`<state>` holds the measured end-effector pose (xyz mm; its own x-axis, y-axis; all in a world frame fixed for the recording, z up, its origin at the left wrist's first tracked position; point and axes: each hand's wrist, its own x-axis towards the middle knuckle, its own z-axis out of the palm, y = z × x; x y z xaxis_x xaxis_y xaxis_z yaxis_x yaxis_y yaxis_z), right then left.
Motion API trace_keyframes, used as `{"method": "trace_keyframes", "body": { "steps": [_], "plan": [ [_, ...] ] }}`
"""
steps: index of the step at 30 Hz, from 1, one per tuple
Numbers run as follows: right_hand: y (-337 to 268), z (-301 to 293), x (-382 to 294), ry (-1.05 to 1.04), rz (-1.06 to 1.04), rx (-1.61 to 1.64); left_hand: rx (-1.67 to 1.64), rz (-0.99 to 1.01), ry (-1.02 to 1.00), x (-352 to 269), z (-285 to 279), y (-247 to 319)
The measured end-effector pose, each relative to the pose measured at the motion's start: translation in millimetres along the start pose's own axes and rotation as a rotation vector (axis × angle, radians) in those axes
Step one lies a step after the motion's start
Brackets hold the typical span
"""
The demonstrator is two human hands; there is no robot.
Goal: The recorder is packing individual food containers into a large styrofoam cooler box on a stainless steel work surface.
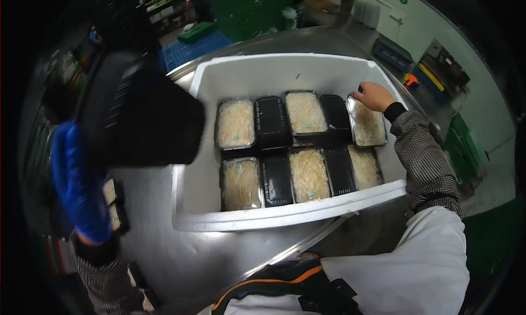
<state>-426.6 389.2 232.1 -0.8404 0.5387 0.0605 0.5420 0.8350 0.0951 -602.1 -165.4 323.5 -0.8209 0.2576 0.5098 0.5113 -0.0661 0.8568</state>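
A white foam box (287,220) holds two rows of packed trays, some showing pale sprouts under clear film, others showing black undersides. My bare right hand (373,96) grips the upper edge of a wrapped sprout tray (370,128) at the box's right end; that tray overlaps the one below it. My left hand (80,183), in a blue glove, is raised left of the box, closed on a black plastic tray (144,113) whose dark underside faces the camera. What that tray contains is hidden.
The box stands on a stainless steel table (164,253). More packed trays (114,216) lie along the table's left side, partly behind my left arm. Beyond the box are a blue plastic crate (197,48) and a green one. At the right are a dark bin (392,54) and an orange tool (411,81).
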Motion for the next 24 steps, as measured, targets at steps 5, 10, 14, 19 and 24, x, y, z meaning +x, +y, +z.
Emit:
{"method": "trace_keyframes", "body": {
  "steps": [5, 10, 14, 19, 24],
  "plan": [
    [-50.6, -32.2, -11.7, -0.347, -0.016, 0.505, 0.138, 0.623, -0.489, -2.8, 111.3, -13.5],
    [-26.7, -29.6, -31.5, -0.759, 0.129, 0.145, 0.573, 0.622, -1.04, -24.2, 138.8, -50.8],
    [-0.4, -5.3, -53.0, -1.029, 0.192, 0.106, 0.946, 0.378, -1.415, -37.5, 122.8, -86.2],
    [12.8, 22.3, -61.2, -1.055, 0.049, -0.163, 1.244, 0.22, -1.639, -39.5, 132.1, -79.0],
    [32.7, 26.6, -41.3, -0.693, -0.061, -0.064, 1.04, 0.234, -1.36, -34.9, 138.4, -70.8]
  ]
}}
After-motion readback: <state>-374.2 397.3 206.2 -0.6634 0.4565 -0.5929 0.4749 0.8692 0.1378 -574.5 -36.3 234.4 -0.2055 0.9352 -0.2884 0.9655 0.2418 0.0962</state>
